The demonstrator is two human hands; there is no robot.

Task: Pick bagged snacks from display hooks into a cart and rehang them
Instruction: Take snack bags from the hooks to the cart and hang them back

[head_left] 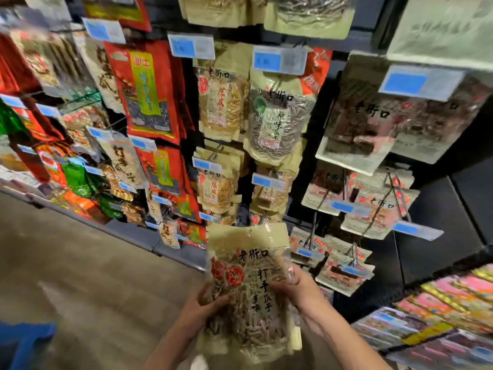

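A tan bag of sunflower seeds (249, 287) with black characters and a red seal is held upright in front of the display, low in the view. My left hand (205, 308) grips its left edge with the thumb over the front. My right hand (296, 287) grips its right edge. Behind it hang rows of similar tan seed bags (274, 121) on hooks, and red bags (148, 92) to the left. The bag's top edge sits just below the lowest hanging bags of the middle column (218, 188).
Blue price tags (277, 60) stick out on the hook ends. Pink-and-tan bags (360, 124) hang on the right. A shelf of colourful packets (440, 313) juts out at lower right. Grey floor (80, 276) lies left, with a blue object (24, 343) at the bottom-left corner.
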